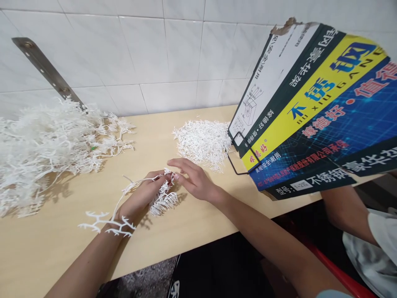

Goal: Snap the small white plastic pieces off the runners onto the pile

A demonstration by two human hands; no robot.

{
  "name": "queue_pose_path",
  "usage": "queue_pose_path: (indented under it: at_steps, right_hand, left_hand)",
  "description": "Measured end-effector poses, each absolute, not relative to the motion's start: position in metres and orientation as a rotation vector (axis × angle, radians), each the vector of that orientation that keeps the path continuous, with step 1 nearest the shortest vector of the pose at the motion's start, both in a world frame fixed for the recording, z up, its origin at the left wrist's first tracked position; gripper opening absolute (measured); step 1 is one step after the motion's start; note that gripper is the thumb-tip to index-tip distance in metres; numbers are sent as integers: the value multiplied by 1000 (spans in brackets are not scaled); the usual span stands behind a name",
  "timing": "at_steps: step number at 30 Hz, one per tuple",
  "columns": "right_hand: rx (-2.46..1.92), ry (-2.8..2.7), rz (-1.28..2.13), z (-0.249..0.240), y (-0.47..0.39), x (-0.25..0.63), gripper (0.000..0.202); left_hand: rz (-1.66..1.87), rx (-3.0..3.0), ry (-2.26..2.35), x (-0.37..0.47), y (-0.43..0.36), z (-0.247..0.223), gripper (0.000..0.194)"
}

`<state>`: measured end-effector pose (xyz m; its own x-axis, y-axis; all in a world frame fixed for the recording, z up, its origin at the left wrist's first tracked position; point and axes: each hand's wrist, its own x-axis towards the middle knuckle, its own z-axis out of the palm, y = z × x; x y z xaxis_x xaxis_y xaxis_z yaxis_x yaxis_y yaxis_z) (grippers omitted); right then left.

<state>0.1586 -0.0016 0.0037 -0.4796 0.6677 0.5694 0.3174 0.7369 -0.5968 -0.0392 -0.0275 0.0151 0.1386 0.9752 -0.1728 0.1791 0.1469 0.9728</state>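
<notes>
My left hand [148, 191] is closed on a white branched plastic sprue [114, 223]. One long stem of it trails back over my wrist, ending in forked twigs. A clump of small white plastic bits [163, 200] hangs at or lies under my left fingers; which of the two I cannot tell. Facing it from the right, my right hand [196, 182] has its fingers stretched out and parted from the thumb, close to the top of the sprue. Behind my hands lies a heap of short loose white pieces [203, 142].
A big tangled pile of white sprues [52, 149] covers the table's left side. At right, a printed cardboard box [310, 107] stands tilted, with a black wire frame [238, 165] at its corner. A metal bracket [46, 66] leans against the tiled wall. Another person's arm [347, 211] shows beyond the box.
</notes>
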Motion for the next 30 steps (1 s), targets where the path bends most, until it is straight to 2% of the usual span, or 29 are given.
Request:
queue_pose_path:
  at_steps: [5, 12, 20, 23, 26, 30]
  right_hand:
    - [-668, -2120, 491, 0, 1, 155, 28]
    - [-943, -1869, 661, 2, 3, 158, 12]
    - [-1116, -1822, 841, 6, 2, 157, 19]
    - [-1111, -1877, 796, 5, 2, 158, 20]
    - [-1055, -1900, 686, 5, 0, 159, 12]
    - [-866, -1999, 548, 6, -2, 157, 25]
  left_hand:
    - [792, 1520, 1476, -46, -25, 12, 37]
    - [840, 1364, 1311, -34, -25, 23, 39]
    - [1039, 1224, 1335, -31, -26, 22, 31]
    - [1076, 1235, 1362, -33, -23, 19, 27]
    - [1002, 1364, 1397, -34, -24, 21, 31]
    - [842, 1636, 1303, -35, -25, 19, 37]
